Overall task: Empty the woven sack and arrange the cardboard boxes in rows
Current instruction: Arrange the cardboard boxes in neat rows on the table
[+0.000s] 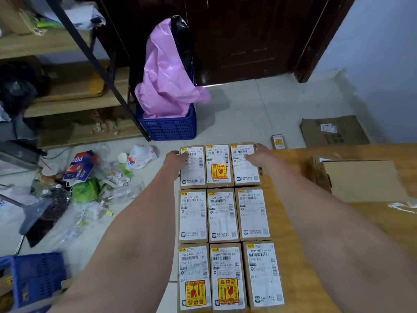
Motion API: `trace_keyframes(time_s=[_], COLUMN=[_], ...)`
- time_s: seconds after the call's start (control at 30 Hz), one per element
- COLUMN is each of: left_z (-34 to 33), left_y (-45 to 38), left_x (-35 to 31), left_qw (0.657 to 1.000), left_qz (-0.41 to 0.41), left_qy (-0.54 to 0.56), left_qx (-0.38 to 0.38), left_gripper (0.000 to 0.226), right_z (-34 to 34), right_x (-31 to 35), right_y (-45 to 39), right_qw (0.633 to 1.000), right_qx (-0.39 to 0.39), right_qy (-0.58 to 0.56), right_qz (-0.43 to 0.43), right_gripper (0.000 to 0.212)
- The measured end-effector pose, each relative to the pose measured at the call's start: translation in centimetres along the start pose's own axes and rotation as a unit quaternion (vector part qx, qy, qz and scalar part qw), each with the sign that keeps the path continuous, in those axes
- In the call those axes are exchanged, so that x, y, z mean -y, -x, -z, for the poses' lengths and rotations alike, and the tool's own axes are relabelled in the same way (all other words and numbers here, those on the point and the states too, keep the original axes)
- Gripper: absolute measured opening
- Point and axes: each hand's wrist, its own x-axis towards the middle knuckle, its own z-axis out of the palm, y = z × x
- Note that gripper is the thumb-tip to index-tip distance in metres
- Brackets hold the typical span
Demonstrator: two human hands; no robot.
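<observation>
The blue crate (168,128) by the shelf has a big pink bag (164,75) stuffed in it. Your nine boxes (222,214) sit in three tight rows of three at the left edge of the wooden table (338,233). Your left hand (176,158) presses the far-left box (193,166), your right hand (259,154) the far-right box (245,164), fingers flat, not curled round anything.

Bare tabletop (304,222) lies open between the box grid (222,214) and large carton (358,177).
</observation>
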Motion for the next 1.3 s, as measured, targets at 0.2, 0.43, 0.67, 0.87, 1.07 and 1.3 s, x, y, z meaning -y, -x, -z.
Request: trace_keyframes(time_s=[0.2, 0.43, 0.67, 0.87, 1.07, 1.3], left_z=[-0.5, -0.7, -0.1, 1.6, 3.2, 2.3], left_y=[0.3, 0.6, 2.5, 6.3, 9.9, 12.5], left_x=[0.9, 0.6, 1.0, 3.8, 6.8, 8.4], left_qw=[0.997, 0.995, 0.998, 0.998, 0.995, 0.994], left_qz=[-0.048, -0.043, -0.019, 0.039, 0.065, 0.068], left_qy=[-0.041, -0.070, -0.051, -0.021, -0.019, -0.006], left_qx=[-0.037, -0.063, -0.027, 0.034, 0.072, 0.081], left_gripper=[0.042, 0.035, 0.047, 0.055, 0.052, 0.030], right_z=[-0.5, -1.3, -1.7, -2.2, -3.0, -4.8], right_x=[-0.3, -0.7, -1.2, -4.3, -7.7, -9.0], right_y=[0.2, 0.3, 1.8, 5.8, 8.9, 8.2], right_qw=[1.000, 0.998, 0.987, 0.991, 0.992, 0.995], right_qx=[-0.006, -0.026, -0.040, -0.018, 0.082, 0.071], right_qy=[-0.004, -0.050, -0.143, -0.104, 0.019, -0.026], right_qz=[-0.022, -0.036, -0.055, -0.079, -0.091, -0.065], right_gripper=[0.063, 0.060, 0.064, 0.066, 0.092, 0.089])
